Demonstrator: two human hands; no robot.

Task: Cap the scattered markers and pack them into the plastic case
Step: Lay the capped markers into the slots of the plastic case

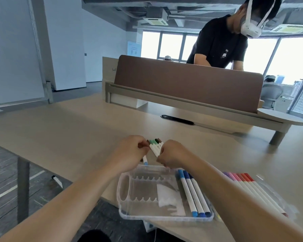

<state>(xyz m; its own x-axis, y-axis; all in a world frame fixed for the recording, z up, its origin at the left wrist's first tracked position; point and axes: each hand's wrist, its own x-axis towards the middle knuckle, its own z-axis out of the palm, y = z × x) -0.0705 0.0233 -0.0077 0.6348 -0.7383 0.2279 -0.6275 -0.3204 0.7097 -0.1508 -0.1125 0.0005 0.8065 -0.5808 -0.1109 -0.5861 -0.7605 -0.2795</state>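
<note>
left hand [129, 151] pinches a blue-capped marker [145, 161], right hand [172, 155] clamps a bundle of green and brown markers [155, 146], both at 12 o'clock of the plastic case [124, 182], where three blue markers [193, 194] lie at 3 o'clock. light, stiff, slick barrels likely want a mid-barrel grip.

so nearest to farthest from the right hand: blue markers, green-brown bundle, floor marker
From the right hand:
1. green-brown bundle, in its fingers
2. blue markers, right side of the case
3. floor marker, far left, below the desk
</note>
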